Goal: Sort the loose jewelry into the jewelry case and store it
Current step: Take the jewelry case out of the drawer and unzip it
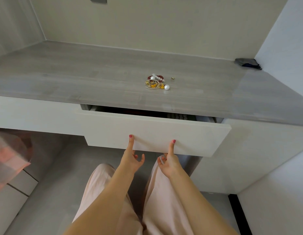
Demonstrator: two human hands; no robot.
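Both of your hands are at the lower edge of the white drawer front. Your left hand has its thumb pressed flat on the face of the drawer, and the other fingers curl loosely under the bottom edge. Your right hand does the same, with the thumb up on the face and the fingers bent below the edge. So each grip is clamped on the drawer front, thumb on one side and fingers on the other.

The drawer stands a little out from the desk, and a dark gap shows between its top edge and the tabletop. What lies inside the gap is too dark to tell.

The loose jewelry lies in a small pile on the grey tabletop, behind the drawer and a little to the right of the middle. In the pile you see red beads, gold pieces and two white pearls. One small gold piece lies just beside the pile, on its right.

In the far right corner of the tabletop rests a dark pouch.
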